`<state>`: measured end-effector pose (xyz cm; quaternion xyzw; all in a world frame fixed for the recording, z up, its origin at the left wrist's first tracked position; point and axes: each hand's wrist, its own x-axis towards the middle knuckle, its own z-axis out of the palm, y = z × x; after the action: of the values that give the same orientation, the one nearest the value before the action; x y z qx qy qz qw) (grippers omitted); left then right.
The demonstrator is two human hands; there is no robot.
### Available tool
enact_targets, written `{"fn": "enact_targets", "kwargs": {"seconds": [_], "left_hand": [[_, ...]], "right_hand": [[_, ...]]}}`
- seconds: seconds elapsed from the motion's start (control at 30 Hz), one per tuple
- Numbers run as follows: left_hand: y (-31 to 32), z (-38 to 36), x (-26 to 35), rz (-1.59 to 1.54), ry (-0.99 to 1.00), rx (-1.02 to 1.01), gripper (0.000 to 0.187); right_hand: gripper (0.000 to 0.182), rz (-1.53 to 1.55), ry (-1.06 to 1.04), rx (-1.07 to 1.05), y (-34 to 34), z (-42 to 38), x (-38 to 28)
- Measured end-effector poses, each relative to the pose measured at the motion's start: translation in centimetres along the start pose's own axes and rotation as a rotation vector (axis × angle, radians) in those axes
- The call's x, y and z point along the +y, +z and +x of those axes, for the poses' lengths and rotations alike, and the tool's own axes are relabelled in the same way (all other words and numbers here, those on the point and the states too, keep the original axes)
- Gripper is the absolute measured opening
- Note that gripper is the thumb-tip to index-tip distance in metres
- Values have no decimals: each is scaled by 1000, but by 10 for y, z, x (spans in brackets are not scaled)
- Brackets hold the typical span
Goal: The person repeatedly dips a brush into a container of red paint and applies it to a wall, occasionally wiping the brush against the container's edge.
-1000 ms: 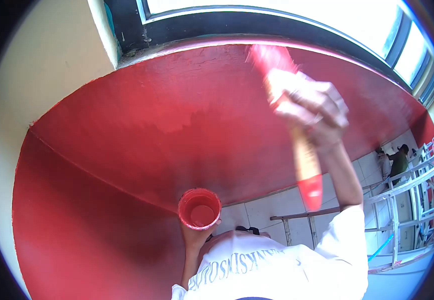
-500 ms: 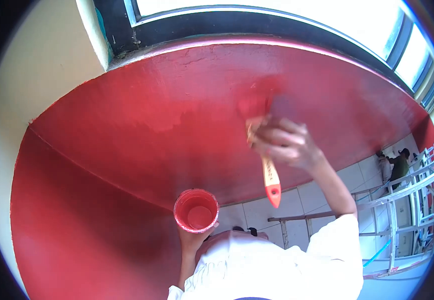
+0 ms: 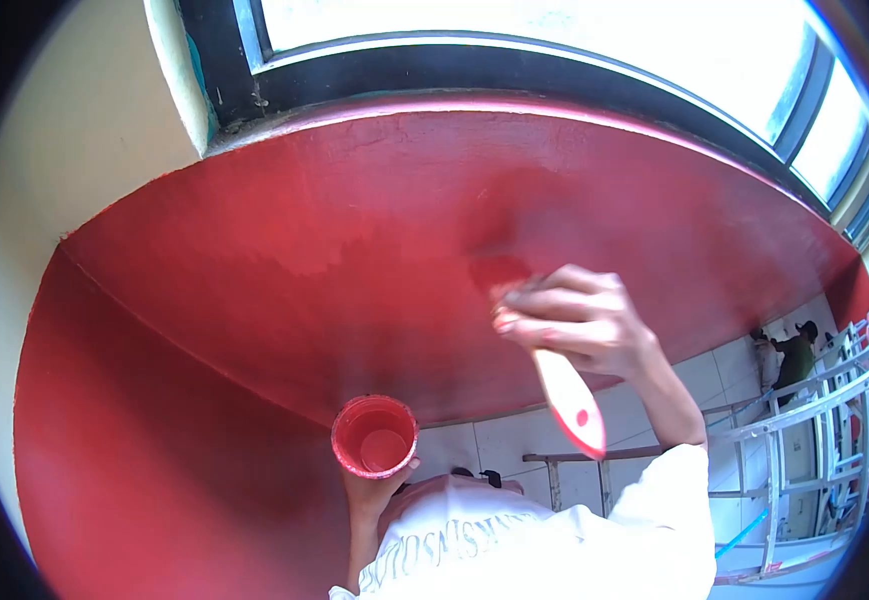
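My right hand (image 3: 584, 315) grips a paintbrush (image 3: 566, 400) near its ferrule, with the pale, red-tipped handle pointing down and right. The bristles are at the red wall (image 3: 354, 220), partly hidden and blurred by motion. A darker, wet-looking red patch shows on the wall around and above them. Low and left of centre, my left hand (image 3: 372, 490) holds a round red cup (image 3: 374, 437) from below, its open top facing up. Some red paint shows inside the cup.
A dark-framed window (image 3: 514, 65) runs above the red wall. Cream wall (image 3: 74, 130) lies at left. Metal ladders or scaffolding (image 3: 774, 470) stand at right on the tiled floor (image 3: 689, 375). Another person (image 3: 794, 355) in dark clothing is beyond them.
My right hand and the brush have moved downward along the wall, and the handle has swung to the right. The cup in my left hand appears slightly lower and further left.
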<state>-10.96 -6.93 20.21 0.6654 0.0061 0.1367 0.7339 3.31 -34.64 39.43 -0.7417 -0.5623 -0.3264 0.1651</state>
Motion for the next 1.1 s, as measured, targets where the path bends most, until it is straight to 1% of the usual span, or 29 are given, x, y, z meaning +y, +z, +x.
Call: {"fn": "enact_targets", "kwargs": {"seconds": [0.03, 0.1, 0.13, 0.17, 0.23, 0.27, 0.3, 0.37, 0.4, 0.43, 0.5, 0.53, 0.57, 0.63, 0.67, 0.7, 0.77, 0.8, 0.83, 0.9, 0.93, 0.97, 1.03, 1.07, 1.1], "left_hand": [[-1, -1, -1, 6, -1, -2, 80], [3, -2, 0, 18, -14, 44, 81], [6, -3, 0, 22, -19, 67, 82], [8, -4, -1, 36, -23, 62, 82], [10, -5, -2, 64, -21, 52, 82], [11, -8, -6, 63, -12, 55, 83], [11, -12, -13, 60, -2, 62, 83], [17, -14, -23, 66, 28, 86, 83], [19, -18, -25, 82, 39, 93, 82], [21, -22, -25, 90, 23, 95, 82], [28, -30, -22, 91, -32, 101, 82], [33, -33, -20, 80, -69, 106, 82], [39, -38, -16, 77, -36, 124, 82], [49, -42, -11, 73, 39, 157, 82], [48, -44, -13, 49, 21, 155, 82], [47, -47, -18, 26, 4, 159, 82], [48, -53, -23, 24, -36, 176, 81], [48, -55, -25, 40, -53, 184, 80], [49, -57, -25, 44, -50, 184, 79], [56, -59, -22, 43, -23, 181, 78], [60, -59, -17, 36, 3, 179, 78], [60, -58, -11, 54, 11, 156, 77], [63, -57, 2, 81, 35, 126, 77], [62, -56, 2, 60, 37, 119, 77], [59, -55, 2, 76, 34, 126, 77]], "right_hand": [[27, -55, -23, 137, -17, 9, 1], [28, -277, -163, 448, -31, 18, 17], [31, -322, -165, 487, -30, 21, 27], [31, -354, -128, 356, -31, 23, 29], [31, -379, -129, 103, -4, 4, 28], [31, -219, -47, 22, 4, -7, 16], [31, -82, -45, -17, 14, -20, 13], [31, 16, -41, 115, -14, -10, 7], [32, -51, -57, 256, -32, 1, 8], [34, -183, -103, 385, -42, 6, 17], [35, -311, -170, 488, -46, 19, 36], [38, -345, -176, 353, -40, 16, 44], [38, -388, -188, 245, -24, 8, 47], [30, -275, -130, 28, 3, -20, 27], [24, -83, -117, 28, 15, -28, 24], [24, 21, -94, 62, 8, -26, 19], [27, -55, -145, 300, -21, -11, 27], [28, -164, -159, 408, -37, 0, 31], [32, -289, -203, 545, -34, 5, 41], [35, -305, -222, 361, -28, 6, 55], [37, -393, -206, 243, -11, -6, 53], [36, -343, -175, 68, 2, -24, 43], [36, -42, -117, -47, 23, -35, 23], [40, 97, -77, 5, 17, -32, 16], [36, 33, -110, 72, 2, -19, 15]]}}
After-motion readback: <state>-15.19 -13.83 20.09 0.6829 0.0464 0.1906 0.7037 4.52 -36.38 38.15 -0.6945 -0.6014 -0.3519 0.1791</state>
